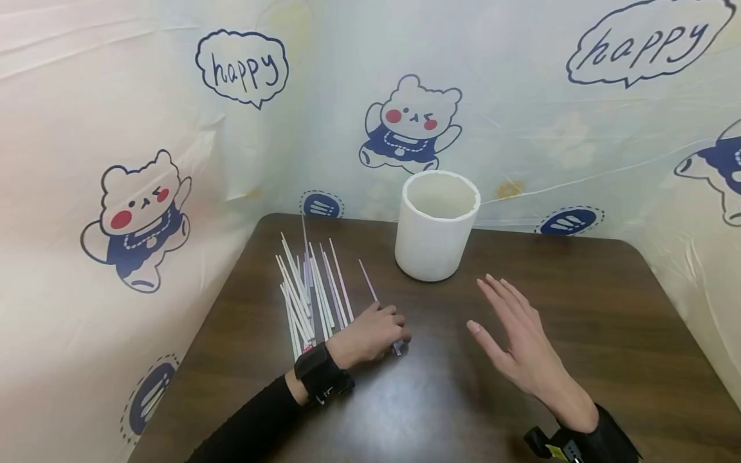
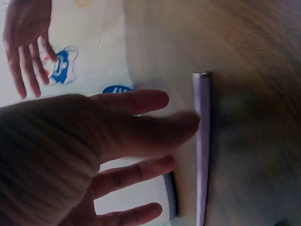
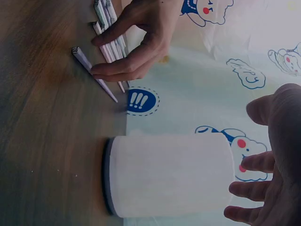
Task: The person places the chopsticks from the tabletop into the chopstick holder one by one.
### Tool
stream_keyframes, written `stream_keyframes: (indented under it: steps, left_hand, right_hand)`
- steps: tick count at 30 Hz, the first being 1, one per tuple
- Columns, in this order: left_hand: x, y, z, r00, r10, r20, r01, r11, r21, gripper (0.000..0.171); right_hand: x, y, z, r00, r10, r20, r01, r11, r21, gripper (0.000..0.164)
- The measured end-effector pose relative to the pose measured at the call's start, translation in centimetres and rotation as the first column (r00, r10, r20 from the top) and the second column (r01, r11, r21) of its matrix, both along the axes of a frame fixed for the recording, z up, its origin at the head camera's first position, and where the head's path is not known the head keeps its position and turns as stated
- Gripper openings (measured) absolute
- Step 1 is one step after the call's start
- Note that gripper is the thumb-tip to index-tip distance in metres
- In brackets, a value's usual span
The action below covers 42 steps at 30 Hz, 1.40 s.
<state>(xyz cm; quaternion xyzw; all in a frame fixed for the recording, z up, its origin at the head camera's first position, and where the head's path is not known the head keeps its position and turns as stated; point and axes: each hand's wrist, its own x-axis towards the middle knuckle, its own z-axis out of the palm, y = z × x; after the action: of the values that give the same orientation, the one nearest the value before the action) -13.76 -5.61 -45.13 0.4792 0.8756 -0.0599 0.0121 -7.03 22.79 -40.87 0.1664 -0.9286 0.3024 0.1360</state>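
Note:
My left hand (image 1: 370,331) reaches over a single lavender chopstick (image 1: 367,280) lying on the table. In the left wrist view its thumb tip is right at the side of the chopstick (image 2: 202,141), and the fingers extend beyond without curling round it. From the right wrist view, the fingertips of that hand overlap the chopstick's (image 3: 81,57) middle, thumb spread apart. My right hand (image 1: 523,341) hovers over the right side with fingers extended and thumb apart, holding nothing. Just beyond it stands a white cylindrical container (image 1: 431,251), upright with its open top up.
Several white, lavender and pinkish chopsticks (image 1: 298,308) lie in a loose spread left of my left hand, roughly pointing away. The brown wooden table (image 1: 579,289) ends at a curtain (image 1: 521,116) printed with bears and "happy" bubbles.

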Motion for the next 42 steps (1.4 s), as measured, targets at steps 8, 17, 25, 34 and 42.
stream_keyframes:
  steps: [8,17,25,34,42]
  left_hand:
    - [-0.4,0.5,-0.7,0.998,-0.061,-0.032,0.060,0.998,-0.029,0.011]
    - [-0.9,0.5,-1.0,0.990,-0.124,-0.068,0.120,0.991,-0.056,0.013]
    - [-1.2,0.2,-1.2,0.987,-0.144,-0.071,0.144,0.990,-0.004,0.012]
    - [-2.4,-0.6,1.2,0.993,-0.101,-0.058,0.111,0.972,0.205,0.031]
    - [-2.7,-0.9,3.4,0.994,-0.077,-0.081,0.107,0.873,0.476,0.044]
  right_hand:
    - [-0.1,-0.1,-0.6,1.000,0.014,-0.002,-0.014,1.000,0.015,0.083]
    - [-0.1,-0.1,-0.6,1.000,0.013,-0.022,-0.012,0.999,0.035,0.092]
    - [-0.1,0.1,-0.1,0.999,0.008,-0.047,-0.006,0.999,0.033,0.096]
    - [-0.2,0.4,0.7,0.999,-0.012,-0.040,0.013,1.000,0.028,0.093]
    - [-0.8,0.2,1.5,0.996,0.004,-0.089,-0.002,1.000,0.021,0.093]
